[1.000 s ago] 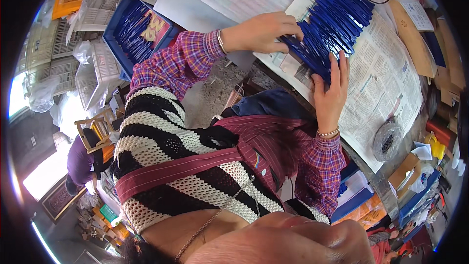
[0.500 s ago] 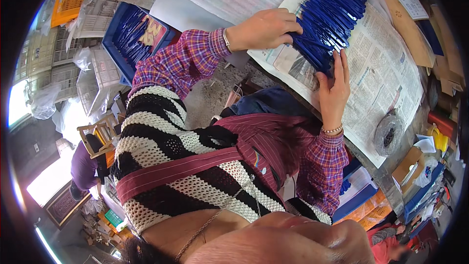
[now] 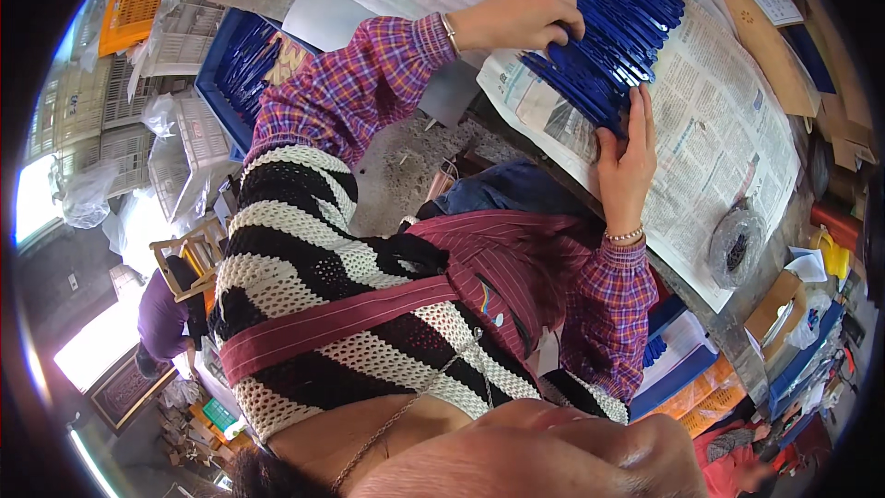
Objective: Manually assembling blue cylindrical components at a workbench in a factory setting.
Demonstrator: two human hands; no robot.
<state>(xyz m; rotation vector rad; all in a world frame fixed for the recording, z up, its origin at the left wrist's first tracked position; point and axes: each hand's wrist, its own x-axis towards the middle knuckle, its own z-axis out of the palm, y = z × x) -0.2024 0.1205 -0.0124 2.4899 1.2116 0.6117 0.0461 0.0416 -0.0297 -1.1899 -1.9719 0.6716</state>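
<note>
Thin dark-blue plastic strips (image 3: 616, 32) lie fanned in a row on newspaper (image 3: 728, 129) on the table. Left hand (image 3: 521, 17) fingers pinch the row's edge; right hand (image 3: 627, 152) rests flat, fingers open, steadying it. The step looks like squaring the row; next calls for even pressing.

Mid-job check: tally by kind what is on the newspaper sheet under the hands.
Fanned row of blue strips: 1 (strips too many to count)
Clear plastic bag: 1
Hands on the strips: 2, left hand and right hand
Total: 4

Bare newspaper (image 3: 728, 138) right of the blue strips (image 3: 613, 32) — plastic bag (image 3: 735, 244), cardboard pieces (image 3: 784, 55) crowding its edges.
</note>
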